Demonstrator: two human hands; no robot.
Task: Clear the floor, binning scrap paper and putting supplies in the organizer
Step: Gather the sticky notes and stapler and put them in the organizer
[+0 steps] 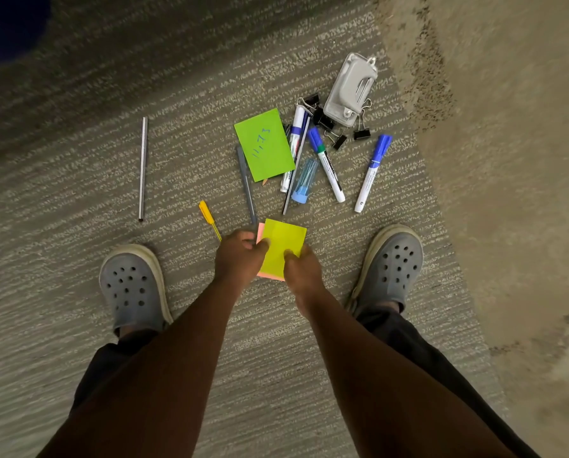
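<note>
- Between both hands, just off the floor, sits the yellow note (283, 246) with a pink sheet (270, 276) under it; left hand (240, 256) and right hand (301, 269) each pinch an edge.
- Pink one only peeks out beneath the grip, so it could slide free if the thumbs loosen.
- Just beyond the grip, the grey pen (247, 190) and yellow pen (209, 219) lie close enough to get nudged.
- Further out, the green card (264, 143) covers part of the markers (326, 166), so a hurried grab might bin supplies too.
</note>
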